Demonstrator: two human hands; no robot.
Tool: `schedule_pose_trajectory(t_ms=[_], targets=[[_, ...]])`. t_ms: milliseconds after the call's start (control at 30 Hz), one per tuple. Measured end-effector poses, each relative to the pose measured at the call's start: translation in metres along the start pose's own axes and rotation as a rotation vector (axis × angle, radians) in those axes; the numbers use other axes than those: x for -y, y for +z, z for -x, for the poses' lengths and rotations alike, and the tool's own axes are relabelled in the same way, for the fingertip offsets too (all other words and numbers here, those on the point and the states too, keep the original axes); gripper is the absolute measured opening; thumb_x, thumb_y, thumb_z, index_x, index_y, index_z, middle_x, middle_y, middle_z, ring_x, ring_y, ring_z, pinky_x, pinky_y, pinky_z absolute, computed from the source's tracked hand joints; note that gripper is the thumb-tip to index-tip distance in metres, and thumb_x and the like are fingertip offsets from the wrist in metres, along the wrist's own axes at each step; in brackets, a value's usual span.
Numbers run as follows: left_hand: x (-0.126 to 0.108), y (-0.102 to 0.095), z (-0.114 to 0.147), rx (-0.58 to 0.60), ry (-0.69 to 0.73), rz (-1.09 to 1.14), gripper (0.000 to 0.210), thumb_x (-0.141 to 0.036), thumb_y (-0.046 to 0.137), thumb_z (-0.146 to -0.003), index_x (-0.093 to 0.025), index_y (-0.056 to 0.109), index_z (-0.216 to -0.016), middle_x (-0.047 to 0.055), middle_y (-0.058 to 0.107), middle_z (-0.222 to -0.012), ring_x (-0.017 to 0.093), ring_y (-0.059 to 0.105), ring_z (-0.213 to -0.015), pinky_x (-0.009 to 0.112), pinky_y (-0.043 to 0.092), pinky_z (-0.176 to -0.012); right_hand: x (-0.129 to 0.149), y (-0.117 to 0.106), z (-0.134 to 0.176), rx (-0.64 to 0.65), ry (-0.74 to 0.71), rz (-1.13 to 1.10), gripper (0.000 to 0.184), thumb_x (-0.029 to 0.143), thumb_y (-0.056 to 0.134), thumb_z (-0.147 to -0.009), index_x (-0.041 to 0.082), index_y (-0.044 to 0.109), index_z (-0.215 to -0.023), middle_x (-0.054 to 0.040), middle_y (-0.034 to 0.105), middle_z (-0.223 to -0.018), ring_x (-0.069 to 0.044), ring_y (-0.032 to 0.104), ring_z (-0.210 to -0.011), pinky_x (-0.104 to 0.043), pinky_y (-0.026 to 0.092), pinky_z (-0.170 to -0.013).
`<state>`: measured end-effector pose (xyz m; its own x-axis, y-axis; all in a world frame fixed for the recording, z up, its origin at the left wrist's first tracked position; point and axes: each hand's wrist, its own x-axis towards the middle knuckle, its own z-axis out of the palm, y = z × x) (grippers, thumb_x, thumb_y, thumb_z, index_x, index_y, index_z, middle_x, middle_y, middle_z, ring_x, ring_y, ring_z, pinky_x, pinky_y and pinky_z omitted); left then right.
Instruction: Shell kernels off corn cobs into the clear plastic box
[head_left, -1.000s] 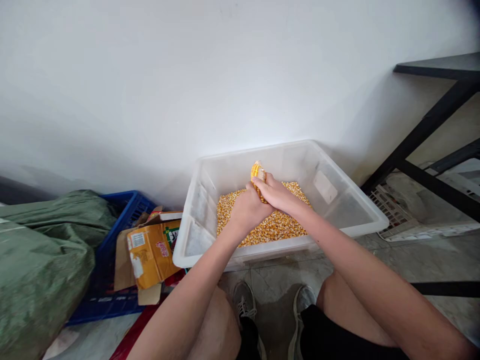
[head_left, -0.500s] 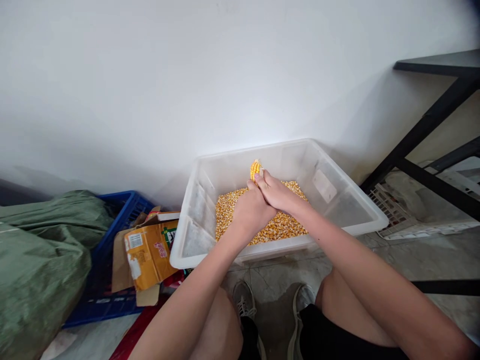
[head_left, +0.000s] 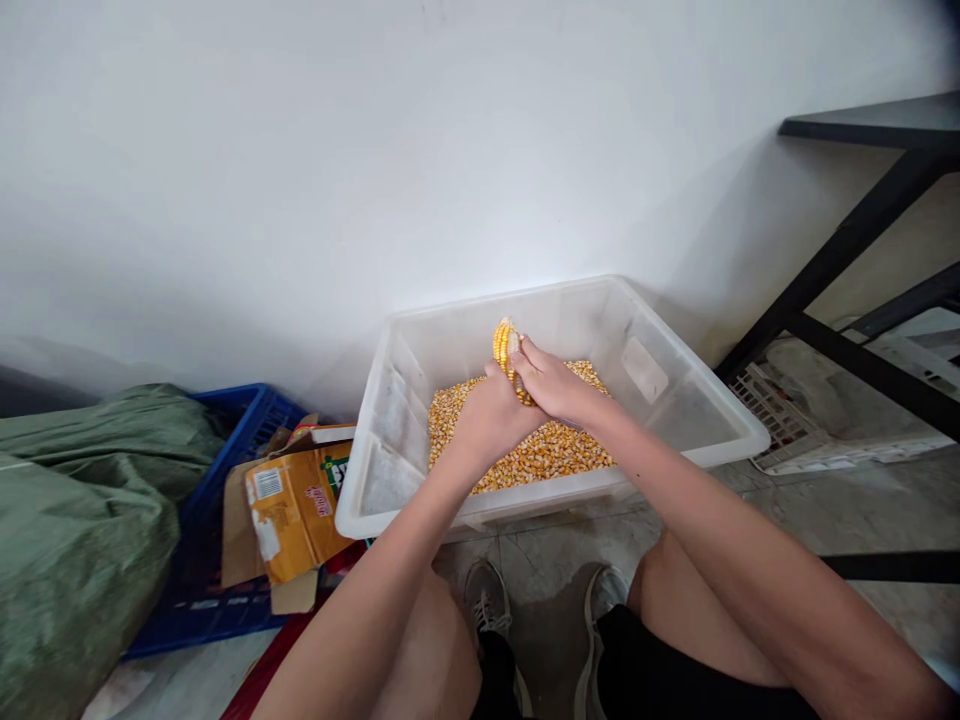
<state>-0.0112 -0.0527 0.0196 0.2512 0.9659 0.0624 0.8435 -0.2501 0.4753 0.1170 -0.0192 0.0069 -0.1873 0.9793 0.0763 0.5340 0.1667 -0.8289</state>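
Observation:
A yellow corn cob (head_left: 503, 345) is held nearly upright above a translucent plastic tub (head_left: 679, 400). Part of the cob's right side looks pale and bare of kernels. My left hand (head_left: 495, 412) is wrapped round its lower part from the left. From the right, my right hand (head_left: 553, 382) grips the same cob, its thumb pressed on the kernels. Both hands are close together, and they hide the lower part of the cob. Loose corn kernels (head_left: 551, 455) cover the tub's bottom beneath them.
Left of the tub lie a flattened orange carton (head_left: 296, 515), a blue plastic crate (head_left: 199, 610) and a green sack (head_left: 90, 540). A black-framed table (head_left: 847, 240) stands at the right, with a white basket (head_left: 787, 420) under it. A white wall (head_left: 465, 150) rises behind.
My hands have moved slightly apart, showing more of the cob between them, including the pale strip on its right side. The view has shifted a little.

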Motion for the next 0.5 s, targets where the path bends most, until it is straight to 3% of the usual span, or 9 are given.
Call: schedule_pose_trajectory(t_ms=[167,300,367,500], targets=[[-0.002,-0.006,-0.003,-0.019,-0.067,0.050,0.057,-0.053,0.063,-0.074,-0.015,0.050,-0.114,0.016,0.069,-0.095,0.032,0.070,-0.082,0.037,0.050,-0.063,-0.005,0.003,-0.011,-0.099,-0.004,-0.239,0.044,0.034,0.039,-0.091,0.019,0.058,-0.129,-0.0090,0.066,-0.126,-0.027,0.056,-0.125,-0.041,0.040,-0.106],[0.000,-0.007,-0.004,-0.037,-0.049,0.047,0.051,-0.048,0.061,-0.074,-0.016,0.050,-0.113,0.015,0.069,-0.101,0.031,0.070,-0.084,0.036,0.050,-0.064,-0.008,0.000,-0.018,-0.127,0.161,-0.498,0.036,0.033,0.042,-0.084,0.022,0.062,-0.111,-0.0039,0.072,-0.099,-0.022,0.068,-0.088,-0.033,0.053,-0.073],[0.003,-0.006,-0.002,-0.024,-0.029,0.026,0.054,-0.047,0.061,-0.074,-0.014,0.050,-0.114,0.015,0.070,-0.097,0.031,0.069,-0.084,0.036,0.050,-0.065,-0.011,-0.003,-0.020,-0.180,0.223,-0.496,0.031,0.038,0.044,-0.084,0.021,0.063,-0.102,-0.0045,0.071,-0.094,-0.021,0.067,-0.082,-0.030,0.051,-0.063],[0.002,-0.002,0.002,-0.008,0.007,-0.108,0.060,-0.049,0.058,-0.076,-0.010,0.048,-0.120,0.015,0.070,-0.089,0.033,0.069,-0.082,0.039,0.050,-0.066,-0.019,-0.010,-0.021,-0.331,0.167,-0.286,0.034,0.049,0.046,-0.087,0.020,0.063,-0.087,-0.0058,0.070,-0.090,-0.021,0.065,-0.084,-0.030,0.049,-0.068]])
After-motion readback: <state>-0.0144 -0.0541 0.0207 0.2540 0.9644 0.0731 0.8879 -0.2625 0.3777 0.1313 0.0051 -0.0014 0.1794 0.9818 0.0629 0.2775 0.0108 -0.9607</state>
